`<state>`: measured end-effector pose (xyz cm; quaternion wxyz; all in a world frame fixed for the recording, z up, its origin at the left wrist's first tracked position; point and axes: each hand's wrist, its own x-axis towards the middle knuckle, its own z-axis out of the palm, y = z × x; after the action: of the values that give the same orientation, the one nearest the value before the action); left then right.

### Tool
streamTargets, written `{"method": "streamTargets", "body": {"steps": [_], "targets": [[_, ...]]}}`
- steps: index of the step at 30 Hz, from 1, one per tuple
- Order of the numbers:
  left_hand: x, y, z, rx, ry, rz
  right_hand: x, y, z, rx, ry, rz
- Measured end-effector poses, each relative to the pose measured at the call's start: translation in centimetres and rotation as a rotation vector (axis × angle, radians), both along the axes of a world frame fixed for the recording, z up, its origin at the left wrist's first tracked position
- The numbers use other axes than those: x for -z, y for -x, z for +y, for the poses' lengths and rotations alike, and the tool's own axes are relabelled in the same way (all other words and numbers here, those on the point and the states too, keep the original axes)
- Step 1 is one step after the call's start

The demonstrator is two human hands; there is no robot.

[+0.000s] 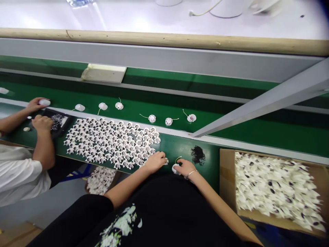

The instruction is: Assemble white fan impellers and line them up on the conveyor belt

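My right hand (185, 167) is closed around a small round white housing (176, 168) with a thin yellow-green wire sticking up from it, low over the green bench. To its left, my left hand (155, 161) has its fingers curled together on a white finned part (166, 161), of which only an edge shows past the fingertips. Beside that hand spreads a wide layer of white finned parts (110, 140) with dark round centres. Right of my right hand lies a pile of small black pieces (197, 155).
Several white housings with wires, one a wired housing (168, 121), sit along the green belt (138, 109). A cardboard box (227, 171) of white parts stands at right. A slanted metal post (257, 99) crosses there. At left a co-worker's hands (42, 123) work above a black tray (67, 122).
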<state>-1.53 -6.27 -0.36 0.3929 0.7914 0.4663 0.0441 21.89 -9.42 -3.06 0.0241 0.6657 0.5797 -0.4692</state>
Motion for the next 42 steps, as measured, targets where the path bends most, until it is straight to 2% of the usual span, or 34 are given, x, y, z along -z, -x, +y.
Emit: {"method": "streamTargets", "body": {"steps": [3,6,9,13,17,21,26,32,35,42], "targets": [[-0.3,-0.2,0.7,-0.186,-0.002,-0.051,0.2,-0.4,1.0,0.097,-0.086,0.202],[-0.4,0.6,1.0,-0.337,0.065,-0.089,0.5,0.5,1.6,0.144,-0.207,0.379],[-0.3,1.6,0.5,-0.438,0.161,-0.104,0.5,2.1,1.3,0.119,-0.319,0.488],[0.0,2.3,-0.9,-0.525,0.263,-0.119,0.3,3.5,0.2,0.006,-0.467,0.543],[0.5,2.0,-1.8,-0.544,0.333,-0.142,0.5,4.0,-0.4,-0.156,-0.558,0.514],[1.2,1.1,-1.6,-0.511,0.382,-0.162,1.2,4.5,-0.2,-0.271,-0.609,0.426],[1.4,-0.1,-0.1,-0.467,0.399,-0.189,1.6,4.5,-0.1,-0.294,-0.672,0.348],[0.3,0.2,1.6,-0.459,0.428,-0.192,1.0,3.5,0.3,-0.243,-0.728,0.316],[-0.1,0.8,1.7,-0.477,0.428,-0.162,0.8,3.2,0.6,-0.226,-0.738,0.31],[0.1,1.5,0.6,-0.488,0.43,-0.125,1.5,4.0,0.5,-0.365,-0.67,0.33]]}}
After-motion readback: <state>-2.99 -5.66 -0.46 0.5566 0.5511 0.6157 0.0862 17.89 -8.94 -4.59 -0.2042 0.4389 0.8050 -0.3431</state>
